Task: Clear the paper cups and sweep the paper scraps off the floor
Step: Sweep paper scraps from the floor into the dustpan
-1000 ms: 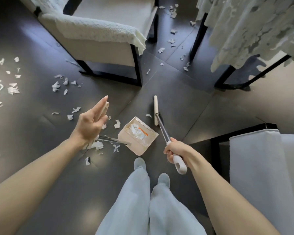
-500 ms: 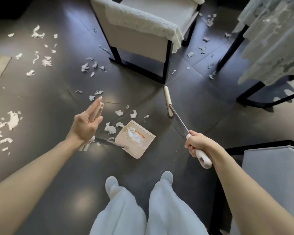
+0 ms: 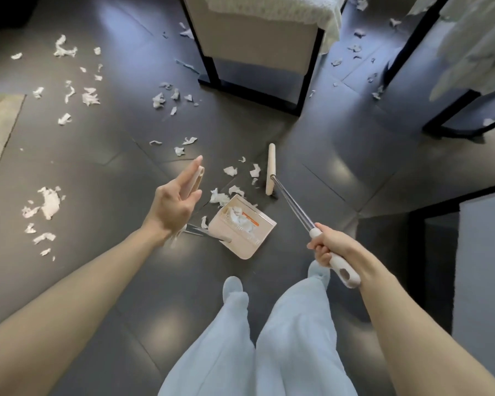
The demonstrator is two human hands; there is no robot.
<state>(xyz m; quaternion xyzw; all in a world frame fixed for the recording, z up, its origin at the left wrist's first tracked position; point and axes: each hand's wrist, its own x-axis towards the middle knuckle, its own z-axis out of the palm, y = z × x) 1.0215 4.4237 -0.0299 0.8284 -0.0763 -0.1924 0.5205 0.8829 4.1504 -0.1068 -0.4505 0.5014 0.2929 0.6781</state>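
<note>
The paper scraps [image 3: 230, 170] are lying just beyond the dustpan [image 3: 242, 224], which is staying near your feet. Your left hand [image 3: 173, 207] is still holding its handle, fingers stretched along it. Your right hand [image 3: 330, 247] is gripping the broom [image 3: 270, 169], now moving closer to the scraps.

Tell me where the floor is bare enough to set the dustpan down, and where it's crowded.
Bare: the dark floor between the dustpan and your feet, and the stretch right of the broom head toward the black-framed seat. Crowded: scraps lie just ahead of the dustpan, beside the broom head, and a larger pile lies far left.
</note>
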